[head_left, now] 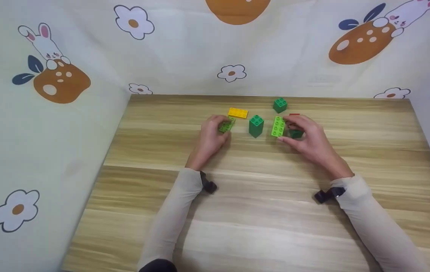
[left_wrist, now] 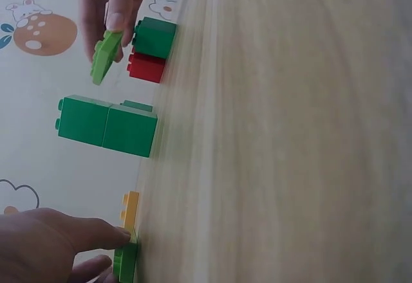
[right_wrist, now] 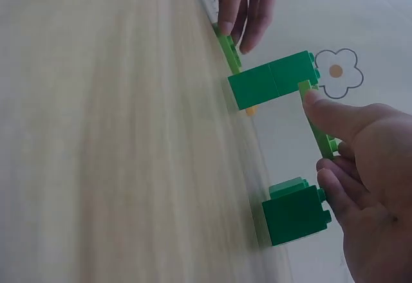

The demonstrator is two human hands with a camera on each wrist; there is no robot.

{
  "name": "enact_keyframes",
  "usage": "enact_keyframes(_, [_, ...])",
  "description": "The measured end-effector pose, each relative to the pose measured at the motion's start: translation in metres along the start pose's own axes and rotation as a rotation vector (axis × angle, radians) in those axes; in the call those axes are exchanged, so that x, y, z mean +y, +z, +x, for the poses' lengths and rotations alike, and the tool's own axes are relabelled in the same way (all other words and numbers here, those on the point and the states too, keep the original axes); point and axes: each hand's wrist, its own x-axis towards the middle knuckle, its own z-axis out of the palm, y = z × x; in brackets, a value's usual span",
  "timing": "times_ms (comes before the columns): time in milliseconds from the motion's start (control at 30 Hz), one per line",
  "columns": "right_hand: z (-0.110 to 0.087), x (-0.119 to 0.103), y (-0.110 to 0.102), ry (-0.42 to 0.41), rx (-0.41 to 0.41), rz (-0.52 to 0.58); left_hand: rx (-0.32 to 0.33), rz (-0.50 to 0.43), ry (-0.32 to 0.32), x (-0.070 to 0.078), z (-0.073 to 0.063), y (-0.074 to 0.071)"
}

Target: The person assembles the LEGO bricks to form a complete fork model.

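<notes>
My left hand (head_left: pixel 211 132) pinches a light green flat toy brick (head_left: pixel 227 125) that lies on the table beside a yellow flat brick (head_left: pixel 238 112). The right hand (head_left: pixel 310 138) holds a second light green flat brick (head_left: pixel 278 127) between thumb and fingers, raised off the table. Between the hands stands a tower of two dark green bricks (head_left: pixel 256 126). In the left wrist view, a dark green brick (left_wrist: pixel 155 37) and a red brick (left_wrist: pixel 147 67) appear close together near the right hand, which partly covers both in the head view.
Another dark green brick (head_left: pixel 280 105) sits near the table's back edge. The wood-grained table (head_left: pixel 260 219) meets a patterned cloth backdrop (head_left: pixel 184 49) behind and at the sides.
</notes>
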Motion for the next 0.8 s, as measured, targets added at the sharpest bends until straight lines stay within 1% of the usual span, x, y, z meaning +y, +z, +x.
enact_keyframes(167, [-0.006, -0.008, 0.001, -0.027, -0.022, -0.003, -0.034, 0.009, -0.019, 0.000, -0.005, -0.002])
enact_keyframes(300, [-0.012, -0.014, 0.004, -0.036, -0.065, -0.017, -0.069, 0.006, -0.019, -0.002, -0.009, -0.004])
enact_keyframes(400, [-0.017, -0.017, 0.006, -0.035, -0.102, -0.025, -0.104, -0.014, -0.020, -0.003, -0.012, -0.007])
enact_keyframes(567, [-0.024, -0.018, 0.009, -0.019, -0.186, -0.028, -0.203, -0.054, -0.027, -0.002, -0.016, -0.012])
enact_keyframes(700, [-0.026, -0.019, 0.012, -0.021, -0.246, -0.031, -0.298, -0.068, 0.001, 0.001, -0.018, -0.016])
enact_keyframes(800, [-0.027, -0.018, 0.015, -0.005, -0.289, -0.022, -0.381, -0.072, 0.020, 0.004, -0.019, -0.018])
